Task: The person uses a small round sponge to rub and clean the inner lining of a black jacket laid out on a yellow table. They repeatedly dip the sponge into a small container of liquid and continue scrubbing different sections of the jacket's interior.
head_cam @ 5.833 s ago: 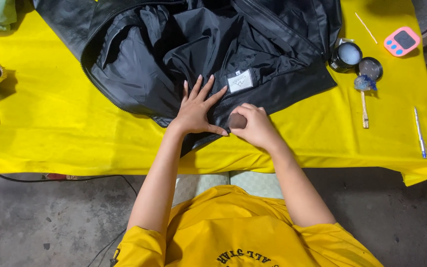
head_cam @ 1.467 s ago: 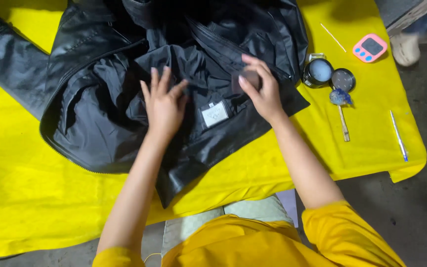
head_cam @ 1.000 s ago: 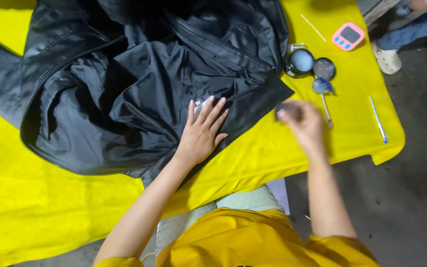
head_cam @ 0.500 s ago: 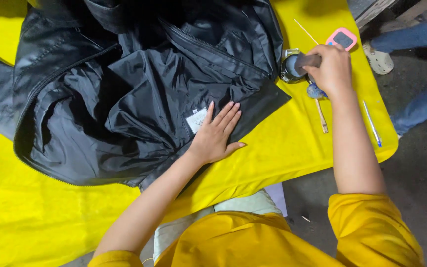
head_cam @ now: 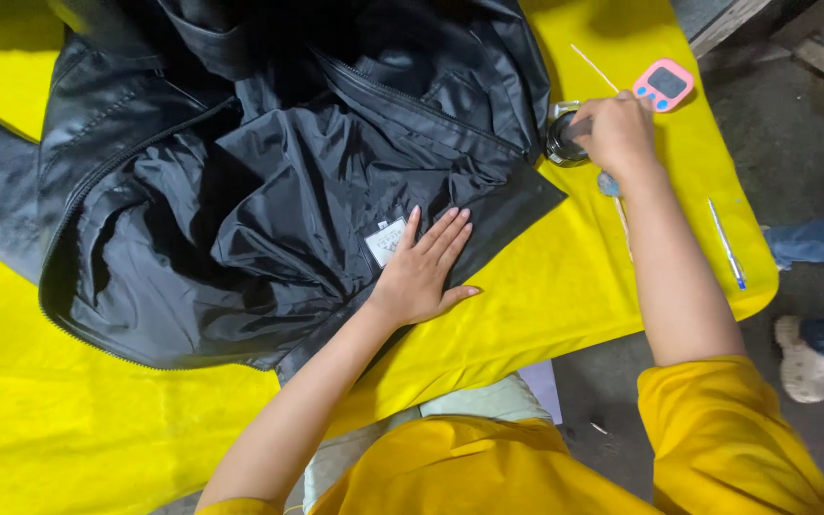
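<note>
A black jacket (head_cam: pixel 269 191) lies opened on the yellow-covered table (head_cam: pixel 545 286), its lining up and a small white label (head_cam: pixel 385 238) showing. My left hand (head_cam: pixel 426 267) rests flat on the lining, fingers spread, right beside the label. My right hand (head_cam: pixel 617 133) reaches to the table's far right, its fingers closed on a small dark pad held at the rim of a round metal tin (head_cam: pixel 560 143). Most of the pad is hidden by the fingers.
A pink digital timer (head_cam: pixel 665 84) and a thin stick (head_cam: pixel 595 69) lie beyond the tin. A pen (head_cam: pixel 725 243) lies near the right table edge. Another person's leg and light shoe (head_cam: pixel 798 358) are on the floor at right.
My right hand left the jacket and moved right to the tin, carrying the pad. My left hand slid down the lining and stayed flat beside the label.
</note>
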